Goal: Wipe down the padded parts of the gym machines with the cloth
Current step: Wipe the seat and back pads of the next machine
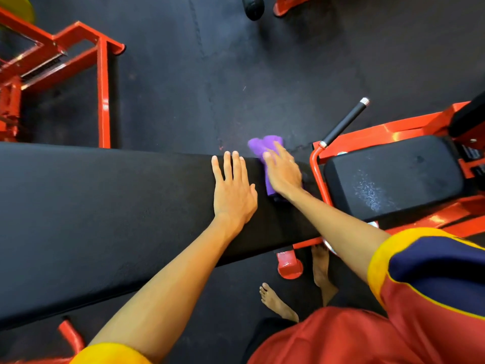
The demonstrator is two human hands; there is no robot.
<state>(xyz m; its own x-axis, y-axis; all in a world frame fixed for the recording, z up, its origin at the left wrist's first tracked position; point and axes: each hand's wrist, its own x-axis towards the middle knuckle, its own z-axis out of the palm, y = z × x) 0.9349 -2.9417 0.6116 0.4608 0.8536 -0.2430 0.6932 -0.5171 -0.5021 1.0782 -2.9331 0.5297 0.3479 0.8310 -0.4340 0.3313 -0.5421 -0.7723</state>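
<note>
Matt grained pad (105,206), soft cloth (262,147), glossy metal frame (103,101).

Purple against black and red-orange.
The cloth (265,144) under the right hand (284,174) is plain bright purple. The long pad (105,206) beneath the left hand (233,195) is matt black, finely grained; the seat pad (393,177) right of the right hand is black with a whitish speckled patch. The frame (316,174) between the pads is glossy red-orange. The floor (236,74) beyond both hands is dark mottled charcoal.

Cloth (265,145): middle hidden under right hand (283,174). Long pad (105,206): cut off at left edge. Red frame (52,56), upper left: blurred, cut off. Black object (252,7) at top edge: unidentifiable.
</note>
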